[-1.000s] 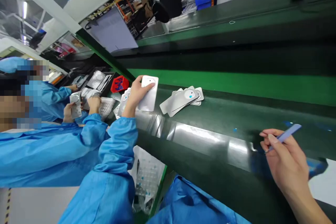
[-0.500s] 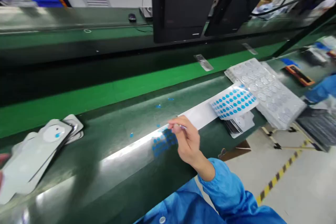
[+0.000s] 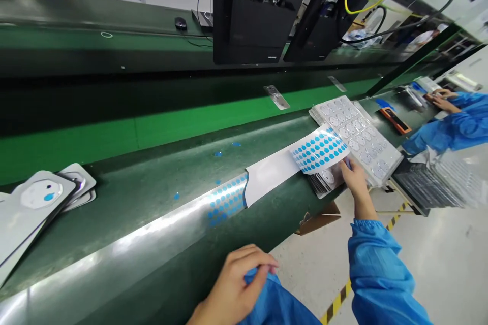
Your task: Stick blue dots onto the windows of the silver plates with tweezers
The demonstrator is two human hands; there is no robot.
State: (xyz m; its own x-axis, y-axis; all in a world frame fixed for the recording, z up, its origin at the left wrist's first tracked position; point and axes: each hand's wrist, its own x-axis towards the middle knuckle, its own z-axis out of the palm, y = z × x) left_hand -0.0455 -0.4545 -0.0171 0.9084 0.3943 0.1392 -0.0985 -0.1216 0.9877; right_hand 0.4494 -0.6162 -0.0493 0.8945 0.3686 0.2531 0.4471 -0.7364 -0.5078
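The right hand (image 3: 356, 180) reaches the plates (image 3: 326, 179), partly beneath the sticker sheet (image 3: 319, 151) on the bench (image 3: 152, 183); its grip cannot be determined. The left hand (image 3: 240, 284) is loosely closed.

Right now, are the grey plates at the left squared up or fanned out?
Fanned out: the grey plates overlap at differing angles on the bench.

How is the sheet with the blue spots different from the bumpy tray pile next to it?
The sheet has bright blue spots, but the tray pile has whitish, see-through round shapes.
The sheet looks thin and floppy, while the tray pile is thicker, with layers stacked up.
The sheet's spots are small; the tray pile's round shapes are bigger.
Both have their shapes lined up in rows.
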